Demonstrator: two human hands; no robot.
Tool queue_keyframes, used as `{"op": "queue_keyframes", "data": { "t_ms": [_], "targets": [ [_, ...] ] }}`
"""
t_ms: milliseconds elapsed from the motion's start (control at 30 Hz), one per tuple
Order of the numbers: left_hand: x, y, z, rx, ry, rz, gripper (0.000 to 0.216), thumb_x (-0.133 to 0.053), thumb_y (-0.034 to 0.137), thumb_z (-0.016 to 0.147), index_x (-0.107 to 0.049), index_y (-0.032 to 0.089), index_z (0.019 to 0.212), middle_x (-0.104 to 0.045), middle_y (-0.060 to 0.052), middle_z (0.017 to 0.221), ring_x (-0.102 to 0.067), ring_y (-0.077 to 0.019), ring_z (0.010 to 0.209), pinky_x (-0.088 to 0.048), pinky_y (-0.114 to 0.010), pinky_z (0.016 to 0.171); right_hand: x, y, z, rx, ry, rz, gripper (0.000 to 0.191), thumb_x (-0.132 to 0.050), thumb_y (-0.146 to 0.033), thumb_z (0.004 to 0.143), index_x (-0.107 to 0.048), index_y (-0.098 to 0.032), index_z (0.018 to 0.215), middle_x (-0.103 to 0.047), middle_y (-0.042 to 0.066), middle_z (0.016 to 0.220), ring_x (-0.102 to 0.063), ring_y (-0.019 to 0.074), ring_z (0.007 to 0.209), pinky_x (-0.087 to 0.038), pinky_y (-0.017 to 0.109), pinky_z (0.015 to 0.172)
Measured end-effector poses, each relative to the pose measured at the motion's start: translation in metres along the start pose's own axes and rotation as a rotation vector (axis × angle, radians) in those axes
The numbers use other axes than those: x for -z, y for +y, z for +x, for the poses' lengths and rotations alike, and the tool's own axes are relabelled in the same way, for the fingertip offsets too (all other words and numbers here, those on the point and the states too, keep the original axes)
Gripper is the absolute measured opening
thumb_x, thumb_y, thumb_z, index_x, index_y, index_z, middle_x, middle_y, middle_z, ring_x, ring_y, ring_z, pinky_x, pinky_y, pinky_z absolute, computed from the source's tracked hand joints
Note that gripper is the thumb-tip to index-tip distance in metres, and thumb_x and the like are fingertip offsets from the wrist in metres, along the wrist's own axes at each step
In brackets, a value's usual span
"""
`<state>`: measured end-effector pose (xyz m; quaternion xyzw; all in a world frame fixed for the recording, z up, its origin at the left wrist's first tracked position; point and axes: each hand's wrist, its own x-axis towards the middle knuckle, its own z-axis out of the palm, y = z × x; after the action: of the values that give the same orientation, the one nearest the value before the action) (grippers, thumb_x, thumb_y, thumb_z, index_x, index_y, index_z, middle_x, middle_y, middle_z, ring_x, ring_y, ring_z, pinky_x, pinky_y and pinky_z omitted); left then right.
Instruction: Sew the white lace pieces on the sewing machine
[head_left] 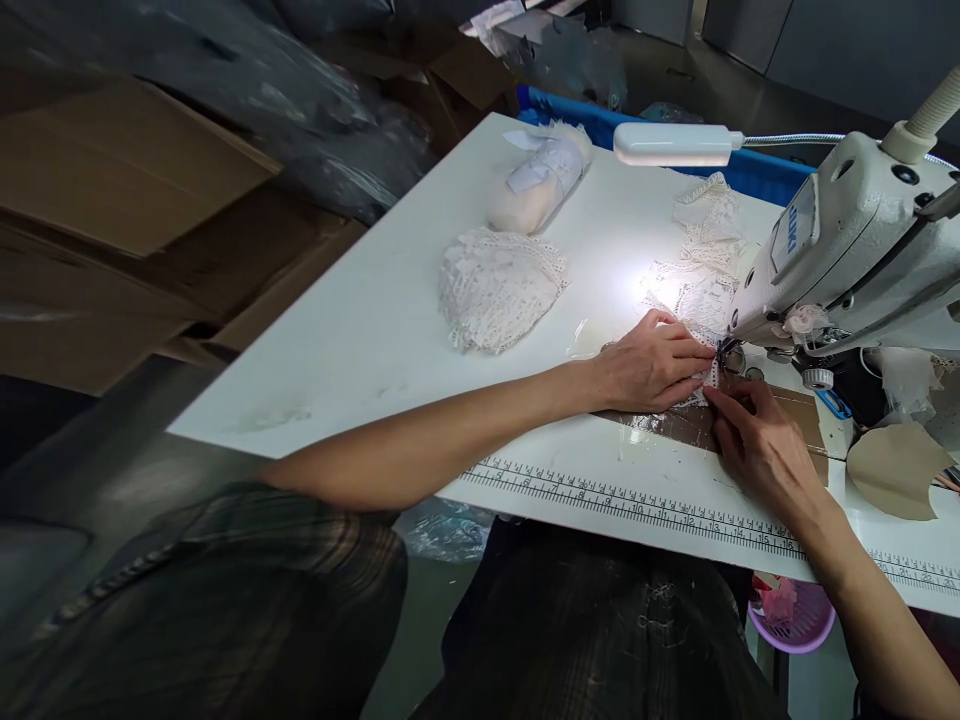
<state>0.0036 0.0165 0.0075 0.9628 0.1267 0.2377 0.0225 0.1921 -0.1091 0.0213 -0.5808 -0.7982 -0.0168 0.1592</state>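
White lace fabric (701,295) runs across the lit table up to the presser foot (724,352) of a white sewing machine (832,215). My left hand (656,362) lies flat over the lace just left of the foot, fingers stretched out. On the near side of the foot, my right hand (761,430) pinches the lace edge between thumb and forefinger; its other fingers are curled. Beneath the hands is a brown taped strip (675,428) on the tabletop. The needle point and the stitches are too small to make out.
A pile of white lace pieces (501,290) and a wrapped pale roll (544,178) rest on the white table (360,340). A lamp (675,145) hangs over it. A printed ruler (637,500) follows the front edge. Cardboard boxes (127,160) stand left; a purple basket (802,620) sits below.
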Motion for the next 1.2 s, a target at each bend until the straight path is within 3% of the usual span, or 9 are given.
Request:
{"op": "queue_keyframes", "data": {
  "t_ms": [367, 733, 900, 1200],
  "targets": [
    [0.002, 0.001, 0.001, 0.019, -0.047, -0.002, 0.032, -0.04, 0.027, 0.102, -0.067, 0.024, 0.118, -0.068, -0.003, 0.127, -0.06, -0.0223, 0.113, -0.022, -0.053, 0.114, 0.001, 0.004, 0.001, 0.013, 0.01, 0.019, 0.035, -0.045, -0.022, 0.094, -0.07, -0.022, 0.119, -0.06, 0.01, 0.101, -0.063, 0.0174, 0.078, -0.055, 0.028, 0.061],
    [0.001, 0.006, 0.003, 0.065, -0.044, 0.054, 0.027, -0.044, 0.026, 0.101, -0.07, 0.026, 0.109, -0.07, -0.002, 0.125, -0.061, -0.0224, 0.107, -0.025, -0.052, 0.11, -0.004, 0.011, 0.002, 0.04, 0.05, 0.021, 0.034, -0.045, -0.022, 0.094, -0.07, -0.021, 0.117, -0.059, 0.009, 0.099, -0.062, 0.0157, 0.076, -0.054, 0.026, 0.059],
    [-0.001, 0.007, 0.001, 0.085, -0.036, 0.059, 0.029, -0.042, 0.028, 0.103, -0.069, 0.025, 0.114, -0.068, -0.002, 0.128, -0.061, -0.0242, 0.108, -0.024, -0.057, 0.11, -0.002, 0.007, 0.003, 0.078, 0.058, -0.015, 0.034, -0.044, -0.023, 0.095, -0.07, -0.019, 0.117, -0.059, 0.01, 0.097, -0.061, 0.0159, 0.075, -0.052, 0.025, 0.055],
    [0.0, 0.007, 0.003, 0.125, -0.034, 0.068, 0.031, -0.042, 0.028, 0.103, -0.067, 0.027, 0.121, -0.067, -0.004, 0.129, -0.06, -0.0238, 0.109, -0.022, -0.06, 0.111, 0.002, 0.001, 0.006, 0.012, -0.013, -0.063, 0.038, -0.043, -0.022, 0.094, -0.064, -0.018, 0.125, -0.058, 0.013, 0.1, -0.06, 0.0177, 0.074, -0.048, 0.025, 0.048]
  ]
}}
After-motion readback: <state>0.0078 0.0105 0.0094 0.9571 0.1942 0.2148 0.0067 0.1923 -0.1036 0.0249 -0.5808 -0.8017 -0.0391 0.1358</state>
